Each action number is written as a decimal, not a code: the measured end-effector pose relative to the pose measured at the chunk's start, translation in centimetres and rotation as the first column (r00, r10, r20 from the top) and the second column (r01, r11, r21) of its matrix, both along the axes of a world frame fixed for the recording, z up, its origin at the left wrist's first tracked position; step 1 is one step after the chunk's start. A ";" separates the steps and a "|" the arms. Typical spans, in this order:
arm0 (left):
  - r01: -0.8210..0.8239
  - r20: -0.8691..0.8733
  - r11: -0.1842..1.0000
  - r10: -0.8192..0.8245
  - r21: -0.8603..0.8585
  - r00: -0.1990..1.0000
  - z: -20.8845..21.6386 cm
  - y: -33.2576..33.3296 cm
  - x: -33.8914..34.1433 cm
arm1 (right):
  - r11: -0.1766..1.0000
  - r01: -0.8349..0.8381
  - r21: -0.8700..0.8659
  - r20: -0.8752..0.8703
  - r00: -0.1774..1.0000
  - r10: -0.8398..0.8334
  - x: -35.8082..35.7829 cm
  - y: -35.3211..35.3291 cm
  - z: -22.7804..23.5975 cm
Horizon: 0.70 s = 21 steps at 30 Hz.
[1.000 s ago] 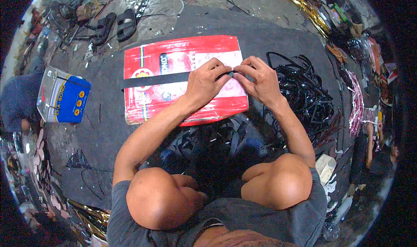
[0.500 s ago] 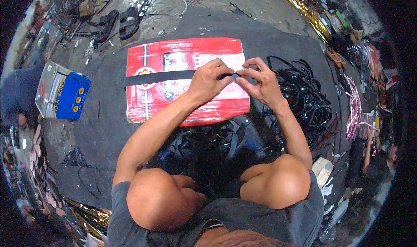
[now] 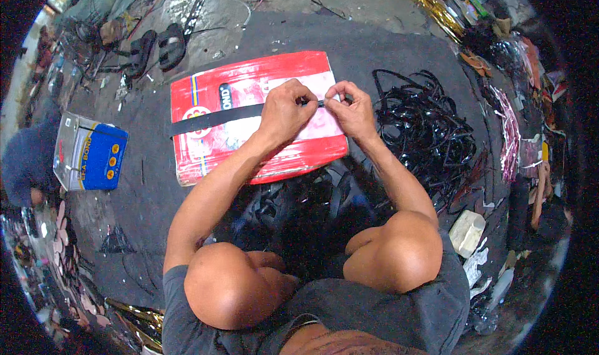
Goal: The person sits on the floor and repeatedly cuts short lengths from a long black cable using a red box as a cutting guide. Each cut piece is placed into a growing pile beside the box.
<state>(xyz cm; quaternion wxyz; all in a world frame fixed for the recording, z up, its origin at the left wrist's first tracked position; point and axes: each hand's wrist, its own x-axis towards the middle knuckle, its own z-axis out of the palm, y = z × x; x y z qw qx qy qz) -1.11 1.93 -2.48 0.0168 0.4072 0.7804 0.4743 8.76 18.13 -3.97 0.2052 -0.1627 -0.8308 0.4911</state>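
A flat red and white tin (image 3: 249, 83) lies on the dark floor in front of my knees. Across it runs a long black strip (image 3: 215, 116), reaching from the tin's left edge to my hands. My left hand (image 3: 284, 108) pinches the strip near the tin's right part. My right hand (image 3: 350, 108) pinches the strip's right end, a thumb's width from the left hand. Both hands rest on top of the tin.
A tangled heap of black strips (image 3: 430, 133) lies to the right of the tin. A blue and silver tin (image 3: 87, 152) stands at the left, with a person's dark sleeve (image 3: 25, 168) beside it. Black sandals (image 3: 159, 46) lie at the back left. Scraps and gold foil (image 3: 437, 2) line the rim.
My hands stay together on the strip's right end with only small finger shifts. The view has shifted slightly, so the tin sits a little higher and further right.
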 end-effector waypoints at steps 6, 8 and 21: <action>0.120 -0.121 0.993 -0.120 -0.005 0.985 0.6 0.2 -0.3 | 0.916 -0.050 -0.397 -0.116 0.993 0.004 0.9 0.7 -1.2; 0.137 -0.144 0.989 -0.129 0.046 0.981 0.5 0.4 0.3 | 0.876 -0.037 -0.480 0.050 0.996 0.069 1.6 1.1 -0.3; 0.157 -0.032 0.963 -0.154 0.219 0.988 -0.5 2.7 1.3 | 0.415 -0.040 -0.909 -0.029 0.999 0.034 2.3 0.5 -2.2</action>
